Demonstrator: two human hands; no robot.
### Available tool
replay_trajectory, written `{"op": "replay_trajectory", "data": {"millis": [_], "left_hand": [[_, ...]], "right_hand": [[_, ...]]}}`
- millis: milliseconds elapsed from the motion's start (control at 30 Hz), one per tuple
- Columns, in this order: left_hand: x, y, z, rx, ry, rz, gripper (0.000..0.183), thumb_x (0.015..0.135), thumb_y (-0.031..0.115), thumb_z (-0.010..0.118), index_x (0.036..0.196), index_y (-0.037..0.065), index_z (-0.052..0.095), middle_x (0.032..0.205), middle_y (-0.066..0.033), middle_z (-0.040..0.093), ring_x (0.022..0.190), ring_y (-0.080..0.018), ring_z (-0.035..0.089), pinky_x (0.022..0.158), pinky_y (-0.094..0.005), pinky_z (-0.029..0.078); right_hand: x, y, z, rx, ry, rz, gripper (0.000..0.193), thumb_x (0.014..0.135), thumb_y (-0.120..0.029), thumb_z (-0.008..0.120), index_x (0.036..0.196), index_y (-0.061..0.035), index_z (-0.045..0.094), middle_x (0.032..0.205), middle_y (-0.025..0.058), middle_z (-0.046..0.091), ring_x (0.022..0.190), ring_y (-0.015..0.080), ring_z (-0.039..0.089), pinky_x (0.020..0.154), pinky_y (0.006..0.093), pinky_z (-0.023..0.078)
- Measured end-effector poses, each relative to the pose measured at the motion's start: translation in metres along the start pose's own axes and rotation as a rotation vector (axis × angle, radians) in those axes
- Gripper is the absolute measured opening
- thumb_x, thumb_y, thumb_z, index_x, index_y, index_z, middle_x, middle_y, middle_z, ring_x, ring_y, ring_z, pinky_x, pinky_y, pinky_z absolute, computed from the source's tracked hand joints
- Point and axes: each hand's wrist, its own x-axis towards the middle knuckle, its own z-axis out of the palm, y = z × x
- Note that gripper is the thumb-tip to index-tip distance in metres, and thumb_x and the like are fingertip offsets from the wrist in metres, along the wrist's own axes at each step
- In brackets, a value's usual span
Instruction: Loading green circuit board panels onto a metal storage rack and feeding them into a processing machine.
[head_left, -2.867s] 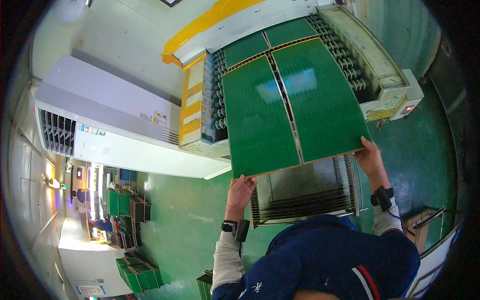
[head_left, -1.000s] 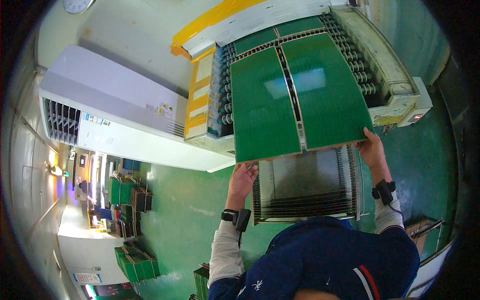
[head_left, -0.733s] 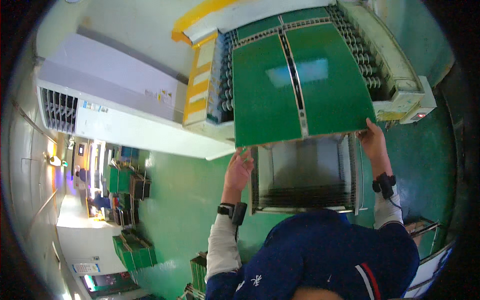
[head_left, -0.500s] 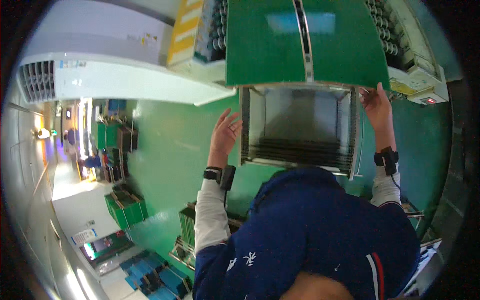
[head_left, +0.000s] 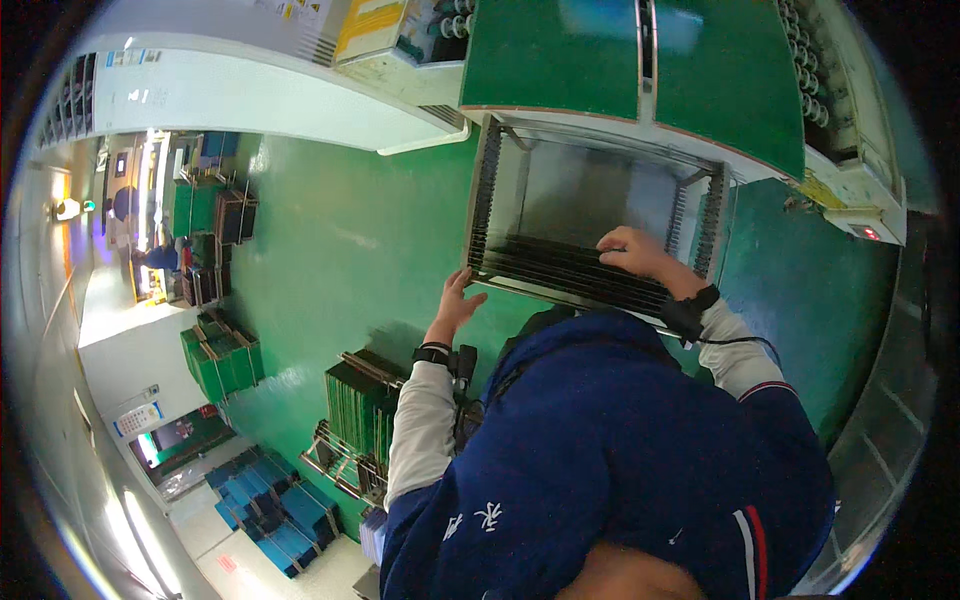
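A metal rack (head_left: 483, 190) with slotted sides stands in front of me, slightly turned. Several thin dark boards (head_left: 560, 268) sit in the part nearest my body; the farther part shows a smooth grey inside. My left hand (head_left: 455, 305) is at the rack's near left corner, fingertips against the frame, thumb spread away. Over the dark boards reaches my right hand (head_left: 637, 250), its fingers loosely bent and a little apart at their upper edges; I see no board lifted in it. Each wrist carries a black strap with a small box.
Beyond the rack, large green panels (head_left: 560, 60) lie between roller rows (head_left: 812, 90). A white machine housing (head_left: 270, 95) juts in at upper left. On the green floor to my left stand another rack of green boards (head_left: 355, 405) and a green stack (head_left: 220, 355); blue stacks (head_left: 265, 505) lie lower.
My right hand has left the green panel's right corner and come down over the dark boards. My left hand has moved down the rack's left side. The rack appears turned and the view has shifted.
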Motion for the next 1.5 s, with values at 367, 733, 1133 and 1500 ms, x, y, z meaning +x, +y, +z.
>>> {"op": "replay_trajectory", "data": {"millis": [367, 733, 1133, 1500], "left_hand": [[-0.005, 0.003, 0.000, 0.134, -0.060, 0.009, 0.089, 0.072, 0.028, 0.077, 0.148, 0.013, 0.032, 0.152, -0.0224, 0.022, 0.139, -0.0361, 0.028, 0.111, -0.0408, 0.033], [0.009, -0.012, -0.007, 0.151, -0.106, 0.106, 0.078, 0.072, 0.028, 0.078, 0.141, 0.012, 0.044, 0.141, -0.0207, 0.040, 0.128, -0.0337, 0.045, 0.106, -0.0394, 0.040], [0.023, 0.002, -0.022, 0.396, -0.107, 0.147, 0.053, 0.076, 0.036, 0.069, 0.122, 0.011, 0.061, 0.107, -0.0224, 0.062, 0.100, -0.0400, 0.059, 0.087, -0.0477, 0.049], [0.030, -0.014, -0.016, 0.197, -0.136, 0.143, 0.057, 0.077, 0.036, 0.072, 0.129, 0.019, 0.057, 0.118, -0.0202, 0.051, 0.105, -0.0391, 0.055, 0.088, -0.0467, 0.047]], "right_hand": [[-0.005, 0.011, 0.029, -0.516, -0.002, -0.197, 0.024, 0.081, -0.013, 0.062, 0.104, -0.0070, 0.066, 0.107, 0.0140, 0.060, 0.107, 0.0352, 0.055, 0.091, 0.0452, 0.046], [-0.004, 0.014, 0.029, -0.792, -0.097, -0.097, 0.019, 0.073, -0.005, 0.060, 0.092, -0.0029, 0.064, 0.099, 0.0168, 0.058, 0.096, 0.0369, 0.058, 0.081, 0.0462, 0.049], [0.005, 0.061, 0.045, -0.773, 0.024, 0.025, 0.014, 0.079, -0.011, 0.059, 0.085, 0.0003, 0.066, 0.096, 0.0248, 0.059, 0.089, 0.0430, 0.059, 0.077, 0.0510, 0.048], [0.008, 0.072, 0.041, -0.774, 0.090, -0.033, 0.018, 0.079, -0.016, 0.058, 0.081, 0.0005, 0.065, 0.090, 0.0234, 0.060, 0.086, 0.0429, 0.058, 0.075, 0.0519, 0.047]]}}
